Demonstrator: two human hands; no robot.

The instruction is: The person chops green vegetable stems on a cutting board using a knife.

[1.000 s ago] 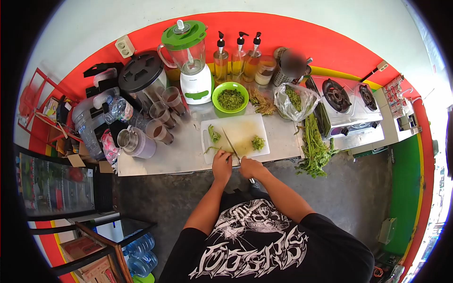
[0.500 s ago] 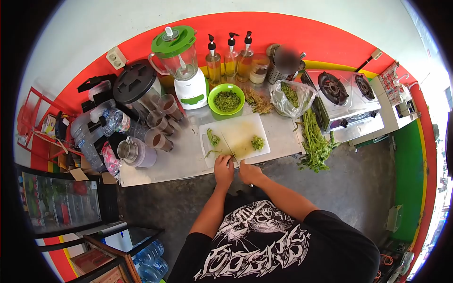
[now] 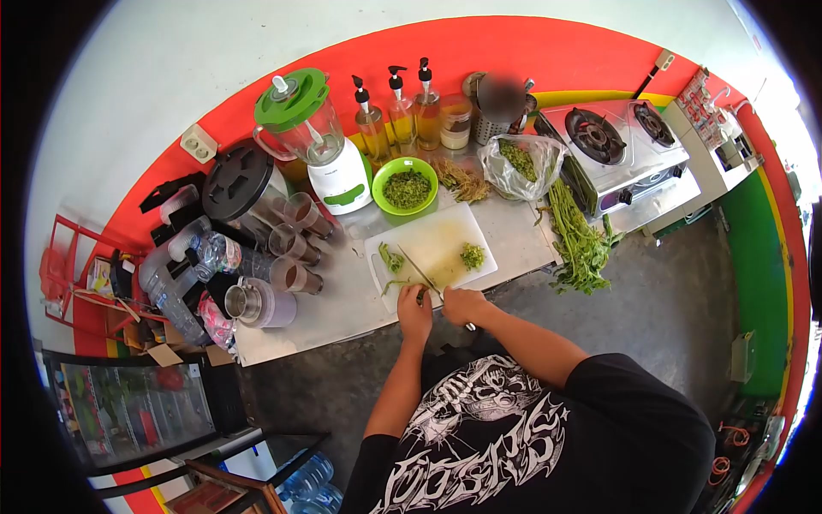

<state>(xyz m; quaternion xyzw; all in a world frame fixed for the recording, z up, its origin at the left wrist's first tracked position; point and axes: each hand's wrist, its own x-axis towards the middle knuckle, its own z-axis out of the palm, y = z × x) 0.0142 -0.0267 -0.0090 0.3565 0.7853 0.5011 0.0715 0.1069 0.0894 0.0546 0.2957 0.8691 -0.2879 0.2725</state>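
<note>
At the near edge of a white cutting board (image 3: 462, 230), my right hand (image 3: 465, 307) is closed round the handle of a knife (image 3: 418, 266), its blade pointing up and left over the board. Beside it, my left hand (image 3: 415, 313) is closed on a small piece of green stalk, mostly hidden by the fingers. Leafy green pieces (image 3: 390, 259) lie on the board's left part, and a small chopped green pile (image 3: 472, 255) lies on its right. Behind the board stands a green bowl (image 3: 413, 214) holding chopped greens.
A blender (image 3: 340, 177) and pump bottles (image 3: 372, 133) stand behind. Several brown-filled cups (image 3: 296, 276) and a metal-topped jar (image 3: 272, 306) are left. A plastic bag (image 3: 524, 171), leafy stalks (image 3: 582, 248) and a gas stove (image 3: 629, 163) are right.
The camera view has turned, so the counter now slants up to the right. Both hands remain at the board's near edge, with the knife still in the right; its blade has shifted slightly.
</note>
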